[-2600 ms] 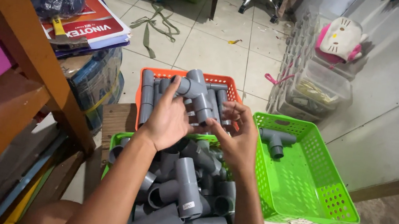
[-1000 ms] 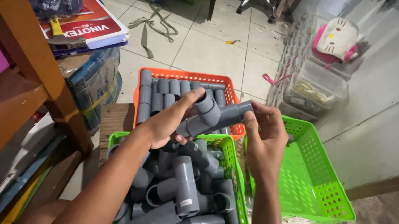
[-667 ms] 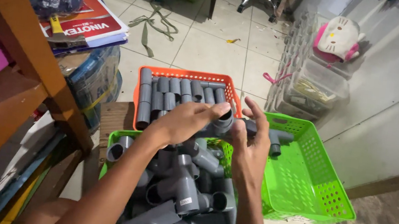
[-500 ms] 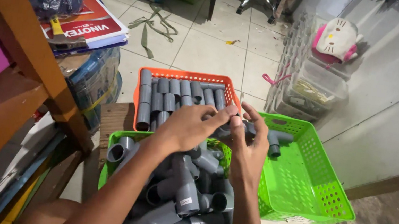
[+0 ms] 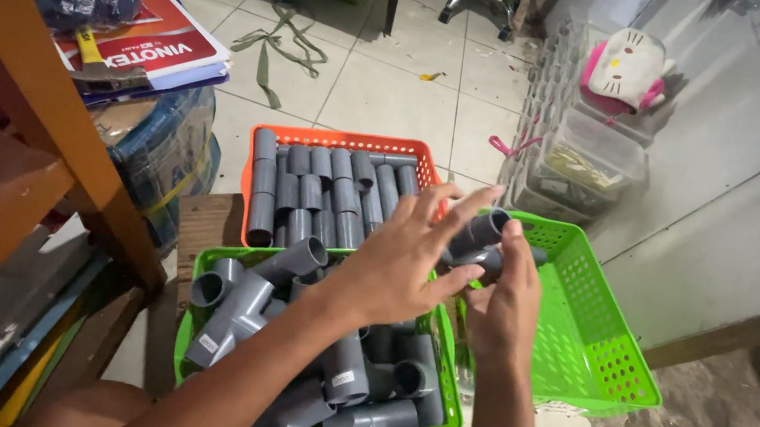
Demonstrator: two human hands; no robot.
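While I watch from the head camera, my right hand (image 5: 504, 305) grips a grey pipe fitting (image 5: 479, 232), its fingers closed around the lower end of the piece, which sits tilted over the near-left corner of the bright green basket (image 5: 612, 360) on the right. My left hand (image 5: 398, 261) hovers just beside it with the fingers spread and released, holding nothing; whether the fingertips touch the fitting I cannot tell. Below both wrists sits a second green basket (image 5: 187, 330) heaped with grey elbow and tee fittings (image 5: 238, 308). Behind it an orange basket (image 5: 341, 139) holds short straight grey pipe sections (image 5: 303, 195) laid in rows. Farther back lies a pale tiled floor (image 5: 388, 86).
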